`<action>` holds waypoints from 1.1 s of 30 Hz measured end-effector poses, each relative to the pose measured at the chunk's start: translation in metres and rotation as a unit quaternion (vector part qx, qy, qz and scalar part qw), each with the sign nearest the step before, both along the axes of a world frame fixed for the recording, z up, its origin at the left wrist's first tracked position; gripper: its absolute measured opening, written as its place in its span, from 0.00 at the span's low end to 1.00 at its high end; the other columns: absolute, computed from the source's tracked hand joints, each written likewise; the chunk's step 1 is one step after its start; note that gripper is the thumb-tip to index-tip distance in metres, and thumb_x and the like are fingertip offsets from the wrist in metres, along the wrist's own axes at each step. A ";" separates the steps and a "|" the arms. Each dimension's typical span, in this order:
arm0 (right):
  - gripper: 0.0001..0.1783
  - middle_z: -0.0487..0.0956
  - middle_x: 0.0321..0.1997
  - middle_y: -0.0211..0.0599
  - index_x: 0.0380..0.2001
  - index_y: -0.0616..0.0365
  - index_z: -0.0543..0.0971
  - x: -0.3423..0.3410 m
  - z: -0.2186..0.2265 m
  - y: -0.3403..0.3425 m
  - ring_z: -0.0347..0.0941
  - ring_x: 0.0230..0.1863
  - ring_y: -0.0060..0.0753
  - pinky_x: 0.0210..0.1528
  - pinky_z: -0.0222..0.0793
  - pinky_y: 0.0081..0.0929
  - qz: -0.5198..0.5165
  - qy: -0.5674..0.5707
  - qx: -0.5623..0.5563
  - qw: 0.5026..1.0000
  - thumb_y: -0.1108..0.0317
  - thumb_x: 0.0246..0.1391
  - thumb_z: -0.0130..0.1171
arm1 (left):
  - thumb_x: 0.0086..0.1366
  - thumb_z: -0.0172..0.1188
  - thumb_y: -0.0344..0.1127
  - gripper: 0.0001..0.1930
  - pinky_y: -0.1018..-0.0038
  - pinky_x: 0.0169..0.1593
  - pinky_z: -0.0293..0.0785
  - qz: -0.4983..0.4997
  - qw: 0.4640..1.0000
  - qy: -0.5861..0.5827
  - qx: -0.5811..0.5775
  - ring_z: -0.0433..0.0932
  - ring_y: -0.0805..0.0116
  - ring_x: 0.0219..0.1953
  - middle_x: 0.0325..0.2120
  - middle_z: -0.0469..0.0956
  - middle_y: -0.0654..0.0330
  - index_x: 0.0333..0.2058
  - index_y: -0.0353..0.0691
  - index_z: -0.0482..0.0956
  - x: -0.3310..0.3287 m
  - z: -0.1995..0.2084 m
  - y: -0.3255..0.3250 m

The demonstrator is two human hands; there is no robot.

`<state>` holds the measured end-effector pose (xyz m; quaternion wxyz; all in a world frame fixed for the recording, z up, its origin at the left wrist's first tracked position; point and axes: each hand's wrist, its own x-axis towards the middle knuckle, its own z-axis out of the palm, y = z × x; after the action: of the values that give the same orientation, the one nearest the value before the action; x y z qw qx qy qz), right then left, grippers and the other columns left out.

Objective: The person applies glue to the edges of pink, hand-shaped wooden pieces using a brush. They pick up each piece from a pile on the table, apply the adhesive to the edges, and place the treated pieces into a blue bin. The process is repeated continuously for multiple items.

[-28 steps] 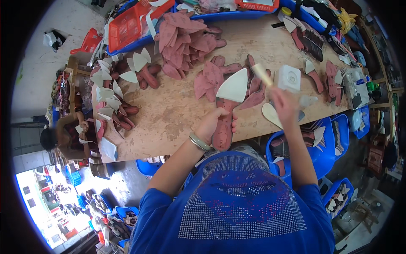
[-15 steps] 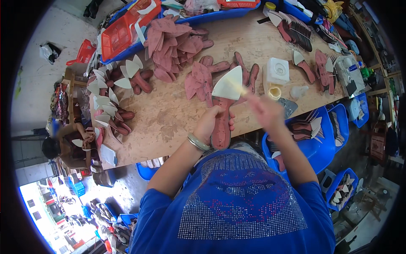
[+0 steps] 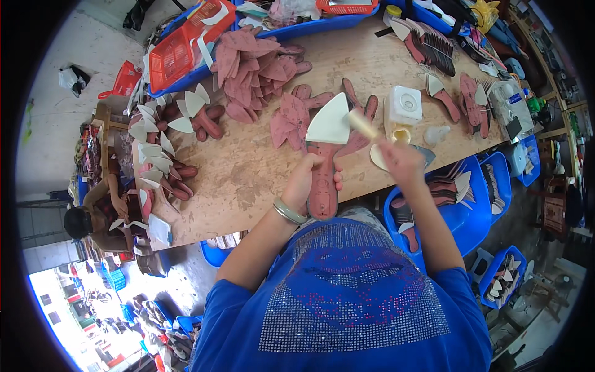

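Since half a second ago my right hand (image 3: 401, 162) has swung from low over the bench edge back toward the glue pot, its pale wooden-handled brush (image 3: 362, 124) now angled at the white triangular pad (image 3: 329, 120); I see it blurred but clenched round the handle. Left hand (image 3: 305, 183) has stayed put, grasping the long reddish-brown shoe insole (image 3: 322, 180) by its side, flat on the wooden workbench (image 3: 248, 167) just at the near edge. One white pad sits on that insole's toe end. I count one small yellow-filled glue pot (image 3: 401, 134), one white square plastic tub (image 3: 405, 104) behind it, and one silver bangle (image 3: 289, 212) on my left wrist. Loose insoles heaped farther back are too many to count
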<state>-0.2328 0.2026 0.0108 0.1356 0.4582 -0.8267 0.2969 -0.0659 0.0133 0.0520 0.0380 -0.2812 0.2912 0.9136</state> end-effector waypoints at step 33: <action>0.11 0.82 0.29 0.41 0.32 0.46 0.85 -0.098 -0.129 0.058 0.80 0.30 0.48 0.33 0.76 0.44 -0.207 -0.127 0.266 0.933 0.58 0.53 0.56 | 0.47 0.73 0.53 0.38 0.62 0.43 0.75 -0.055 0.577 -0.032 -0.814 0.78 0.50 0.40 0.39 0.78 0.48 0.53 0.37 0.72 0.013 -0.063 -0.001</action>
<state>-0.3310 0.2608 -0.1179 -0.0386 0.2543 -0.9624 0.0874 -0.0533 0.0121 -0.0114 -0.1473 -0.2068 0.9261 0.2791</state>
